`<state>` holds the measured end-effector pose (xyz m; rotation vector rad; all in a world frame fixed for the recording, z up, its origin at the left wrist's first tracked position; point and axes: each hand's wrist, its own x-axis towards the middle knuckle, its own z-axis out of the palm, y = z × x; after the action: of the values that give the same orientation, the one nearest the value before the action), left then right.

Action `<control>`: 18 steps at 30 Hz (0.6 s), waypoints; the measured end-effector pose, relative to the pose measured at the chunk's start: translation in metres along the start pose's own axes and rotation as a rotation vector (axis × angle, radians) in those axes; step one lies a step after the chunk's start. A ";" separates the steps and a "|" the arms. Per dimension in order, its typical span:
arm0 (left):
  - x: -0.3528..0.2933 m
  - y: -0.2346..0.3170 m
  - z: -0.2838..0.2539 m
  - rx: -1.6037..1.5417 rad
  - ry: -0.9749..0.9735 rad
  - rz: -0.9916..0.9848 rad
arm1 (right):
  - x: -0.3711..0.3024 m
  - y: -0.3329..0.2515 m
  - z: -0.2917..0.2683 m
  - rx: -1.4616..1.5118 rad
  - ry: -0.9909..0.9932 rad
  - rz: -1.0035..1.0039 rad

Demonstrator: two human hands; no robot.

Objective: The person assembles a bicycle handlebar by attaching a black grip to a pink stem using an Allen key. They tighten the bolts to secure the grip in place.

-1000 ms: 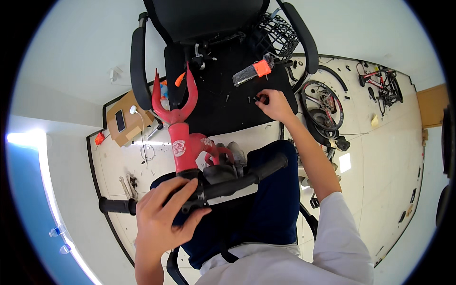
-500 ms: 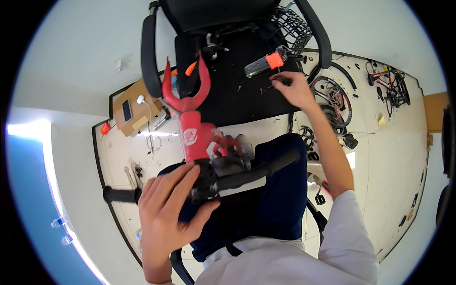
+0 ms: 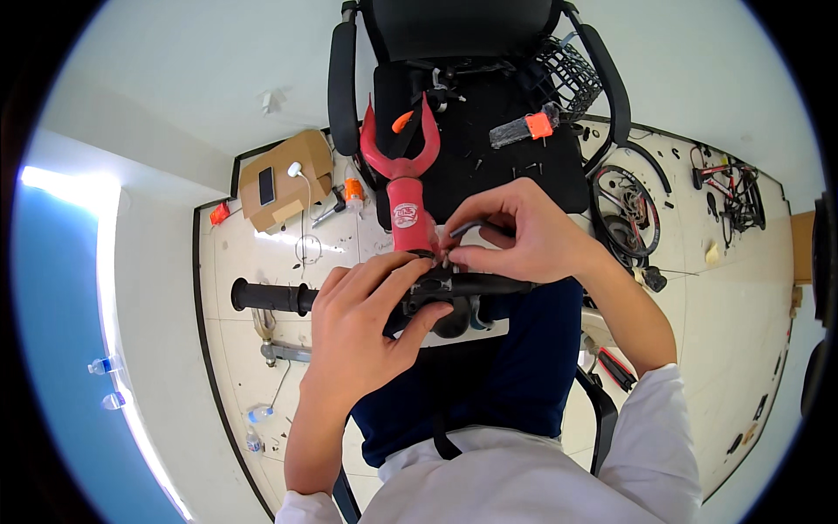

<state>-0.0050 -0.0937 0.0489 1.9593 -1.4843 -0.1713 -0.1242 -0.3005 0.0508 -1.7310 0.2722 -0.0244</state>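
Observation:
A small bicycle's red frame tube [image 3: 407,218] and red fork [image 3: 425,150] stretch away from my lap toward the chair, joined to a black handlebar [image 3: 272,298] lying across my thighs. My left hand [image 3: 365,325] grips the handlebar at its middle, thumb on the near side and fingers over the top. Just right of the red tube, my right hand [image 3: 528,234] pinches a dark, bent rod like a hex key [image 3: 474,225]. Its fingertips are close to the handlebar clamp, and a small metallic bit shows there, too small to name.
Ahead stands a black office chair [image 3: 476,188] with screws, an orange-wrapped part [image 3: 539,126] and a wire basket [image 3: 569,77] on it. A cardboard box [image 3: 297,179] with a phone sits at left. Bicycle wheels [image 3: 627,210] and a hammer [image 3: 288,352] lie on the floor.
My right hand has come from the chair seat back to the middle of the handlebar, bringing the dark bent rod. My left hand remains on the handlebar; the view has shifted.

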 end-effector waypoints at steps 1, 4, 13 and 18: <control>0.000 -0.001 0.000 0.000 0.006 0.013 | -0.001 0.001 0.000 -0.030 -0.005 0.007; -0.002 -0.004 0.001 0.004 0.001 0.018 | -0.001 0.003 0.007 -0.024 0.020 -0.013; 0.000 -0.004 0.000 -0.004 -0.024 0.006 | 0.001 0.011 0.008 -0.242 0.049 -0.270; 0.002 0.001 -0.003 -0.004 -0.033 -0.047 | 0.006 -0.006 0.011 -0.342 -0.031 -0.244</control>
<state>-0.0041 -0.0943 0.0523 1.9981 -1.4580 -0.2289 -0.1152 -0.2904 0.0540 -2.0947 0.0402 -0.1354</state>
